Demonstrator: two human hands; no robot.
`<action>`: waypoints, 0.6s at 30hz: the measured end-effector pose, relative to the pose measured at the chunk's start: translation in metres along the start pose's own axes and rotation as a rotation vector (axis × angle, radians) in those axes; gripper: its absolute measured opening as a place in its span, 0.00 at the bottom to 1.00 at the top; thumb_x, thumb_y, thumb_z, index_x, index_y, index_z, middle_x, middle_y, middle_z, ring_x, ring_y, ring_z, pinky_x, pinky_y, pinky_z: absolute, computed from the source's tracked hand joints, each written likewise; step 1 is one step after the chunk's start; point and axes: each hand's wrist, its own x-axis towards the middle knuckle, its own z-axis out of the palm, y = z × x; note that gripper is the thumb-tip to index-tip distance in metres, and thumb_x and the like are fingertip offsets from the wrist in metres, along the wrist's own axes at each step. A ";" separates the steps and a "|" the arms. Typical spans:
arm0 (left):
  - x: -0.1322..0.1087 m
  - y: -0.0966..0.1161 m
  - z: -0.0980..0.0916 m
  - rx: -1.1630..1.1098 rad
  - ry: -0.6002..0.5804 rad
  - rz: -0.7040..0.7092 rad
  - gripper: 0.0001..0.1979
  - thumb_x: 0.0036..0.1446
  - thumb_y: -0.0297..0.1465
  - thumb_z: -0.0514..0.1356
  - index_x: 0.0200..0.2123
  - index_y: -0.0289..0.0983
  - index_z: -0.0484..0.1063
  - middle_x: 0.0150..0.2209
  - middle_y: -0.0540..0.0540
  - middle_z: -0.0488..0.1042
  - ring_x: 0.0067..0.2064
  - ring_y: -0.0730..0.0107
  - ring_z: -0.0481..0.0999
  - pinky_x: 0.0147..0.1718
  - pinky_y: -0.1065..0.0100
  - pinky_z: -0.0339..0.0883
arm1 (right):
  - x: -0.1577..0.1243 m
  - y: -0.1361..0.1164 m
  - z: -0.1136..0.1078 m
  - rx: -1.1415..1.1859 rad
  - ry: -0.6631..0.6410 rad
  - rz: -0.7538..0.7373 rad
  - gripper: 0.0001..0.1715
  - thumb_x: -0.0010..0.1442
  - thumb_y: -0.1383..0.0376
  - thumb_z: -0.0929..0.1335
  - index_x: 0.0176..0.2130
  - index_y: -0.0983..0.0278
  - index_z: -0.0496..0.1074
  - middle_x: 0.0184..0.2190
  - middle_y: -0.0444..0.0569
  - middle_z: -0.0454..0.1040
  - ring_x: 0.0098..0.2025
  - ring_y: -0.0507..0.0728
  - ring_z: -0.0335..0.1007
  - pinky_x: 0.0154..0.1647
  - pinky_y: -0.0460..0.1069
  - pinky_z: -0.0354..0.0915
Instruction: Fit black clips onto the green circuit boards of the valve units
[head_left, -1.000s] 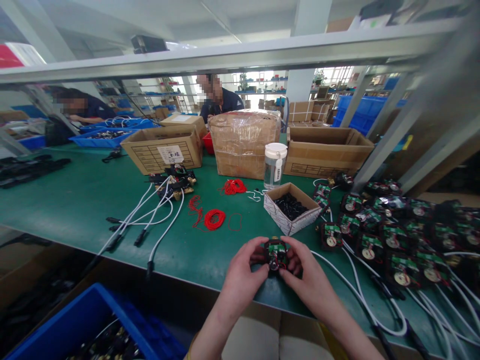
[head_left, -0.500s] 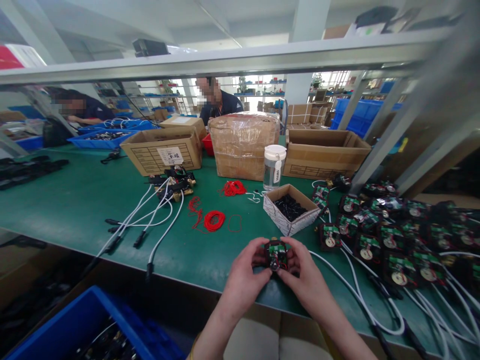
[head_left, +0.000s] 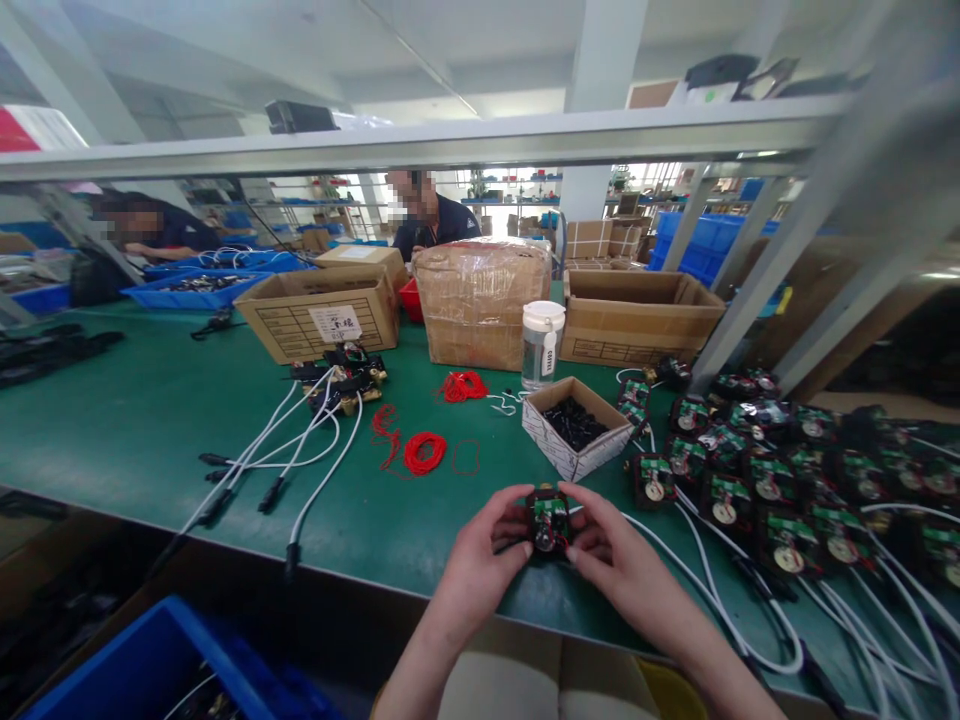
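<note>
The left hand (head_left: 486, 548) and right hand (head_left: 613, 552) are holding the black-cased circuit unit (head_left: 550, 518) between them; it is lying over the tabletop (head_left: 420, 530) at two o'clock from the left, ten from the right, about equally near, its long axis running twelve-to-six.

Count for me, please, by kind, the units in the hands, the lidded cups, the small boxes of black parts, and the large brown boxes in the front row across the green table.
Circuit-board unit between left hand and right hand: 1
Lidded cup: 1
Small box of black parts: 1
Large brown boxes: 3
Total: 6
</note>
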 end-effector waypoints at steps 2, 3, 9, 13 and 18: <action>-0.002 -0.002 -0.003 0.021 -0.023 0.013 0.35 0.48 0.17 0.59 0.60 0.42 0.70 0.52 0.43 0.78 0.50 0.62 0.80 0.55 0.58 0.71 | 0.010 -0.013 -0.018 -0.159 0.056 -0.053 0.29 0.64 0.60 0.66 0.64 0.58 0.67 0.42 0.48 0.74 0.40 0.58 0.74 0.39 0.51 0.72; -0.003 -0.003 -0.003 0.046 -0.026 0.020 0.37 0.47 0.16 0.59 0.62 0.43 0.69 0.53 0.43 0.77 0.52 0.62 0.79 0.57 0.58 0.70 | 0.018 -0.022 -0.028 -0.269 0.101 -0.093 0.25 0.67 0.60 0.65 0.61 0.59 0.69 0.42 0.48 0.75 0.41 0.59 0.74 0.41 0.51 0.72; -0.003 -0.011 0.005 0.251 0.043 0.094 0.45 0.44 0.16 0.64 0.66 0.48 0.65 0.60 0.44 0.71 0.53 0.62 0.77 0.58 0.57 0.69 | 0.118 -0.069 -0.053 -1.035 -0.009 0.010 0.12 0.70 0.74 0.65 0.47 0.64 0.77 0.47 0.52 0.77 0.52 0.60 0.73 0.55 0.52 0.68; 0.005 -0.014 0.013 0.333 0.077 0.167 0.42 0.44 0.16 0.64 0.63 0.49 0.69 0.58 0.46 0.71 0.56 0.60 0.76 0.58 0.58 0.71 | 0.174 -0.065 -0.036 -1.144 -0.192 0.147 0.06 0.70 0.65 0.74 0.44 0.67 0.76 0.45 0.51 0.76 0.48 0.60 0.75 0.53 0.57 0.73; 0.011 -0.020 0.007 0.390 0.079 0.216 0.32 0.49 0.23 0.65 0.59 0.47 0.73 0.56 0.45 0.76 0.54 0.57 0.79 0.53 0.57 0.76 | 0.186 -0.059 -0.025 -1.178 -0.229 0.252 0.13 0.73 0.60 0.72 0.52 0.66 0.74 0.52 0.52 0.74 0.51 0.61 0.74 0.53 0.58 0.74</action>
